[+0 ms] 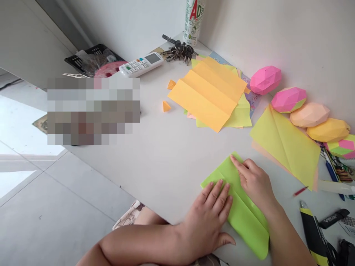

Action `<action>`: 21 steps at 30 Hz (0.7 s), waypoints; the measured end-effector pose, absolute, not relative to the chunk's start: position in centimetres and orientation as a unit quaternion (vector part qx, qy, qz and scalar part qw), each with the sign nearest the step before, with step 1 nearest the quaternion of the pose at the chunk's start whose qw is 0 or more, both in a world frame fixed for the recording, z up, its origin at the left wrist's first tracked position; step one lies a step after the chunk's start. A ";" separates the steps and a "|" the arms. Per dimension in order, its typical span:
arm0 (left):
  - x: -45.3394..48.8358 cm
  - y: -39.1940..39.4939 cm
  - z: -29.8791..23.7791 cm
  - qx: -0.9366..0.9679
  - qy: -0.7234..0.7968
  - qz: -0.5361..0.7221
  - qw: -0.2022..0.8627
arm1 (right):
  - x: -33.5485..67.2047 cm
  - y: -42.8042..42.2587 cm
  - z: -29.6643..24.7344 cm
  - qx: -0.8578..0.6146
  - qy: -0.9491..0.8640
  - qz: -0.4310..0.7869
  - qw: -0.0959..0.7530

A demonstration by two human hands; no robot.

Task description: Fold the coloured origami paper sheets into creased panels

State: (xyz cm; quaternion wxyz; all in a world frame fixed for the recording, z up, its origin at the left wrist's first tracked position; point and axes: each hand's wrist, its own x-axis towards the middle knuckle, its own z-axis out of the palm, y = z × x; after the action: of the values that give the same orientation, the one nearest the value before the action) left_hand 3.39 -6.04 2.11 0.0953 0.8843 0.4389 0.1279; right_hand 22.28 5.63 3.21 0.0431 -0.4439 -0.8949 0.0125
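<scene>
A sheet of bright green paper (246,225) lies on the table near its front edge, with a long side folded over in a flap. My left hand (209,214) rests flat on its left part, fingers stretched out and thumb apart. On the folded flap is my right hand (253,179), its index finger extended and touching near the far corner of the paper. The other right fingers are bent and partly hidden. Just beyond my right hand lies a yellow-green sheet (285,144) with a diagonal crease, over a peach sheet (257,148).
Orange creased paper (208,92) tops a stack of coloured sheets. Faceted paper shapes, including a pink one (265,80), line the wall. A utility knife (312,232) lies right. Farther back are a remote control (141,64), keys (180,51) and a can (194,22). A blurred patch hides the left.
</scene>
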 end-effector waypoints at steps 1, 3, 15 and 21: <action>3.3 -6.0 2.1 0.884 0.439 0.128 0.096 | 22.3 5.6 3.2 -0.446 -0.894 0.014 0.042; 3.3 -6.1 2.1 0.885 0.438 0.130 0.096 | 22.2 5.7 3.2 -0.447 -0.894 0.015 0.043; 3.6 -6.2 2.0 0.879 0.448 0.131 0.094 | 22.2 5.8 3.3 -0.429 -0.901 0.005 0.058; 3.7 -6.2 2.1 0.876 0.457 0.127 0.089 | 22.1 5.8 3.4 -0.422 -0.904 -0.001 0.059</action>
State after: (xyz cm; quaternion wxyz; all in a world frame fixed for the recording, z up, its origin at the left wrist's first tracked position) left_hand 3.71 -6.24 2.15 0.0890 0.8759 0.4570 0.1270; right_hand 22.14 5.81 3.38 0.0591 -0.4225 -0.9044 -0.0009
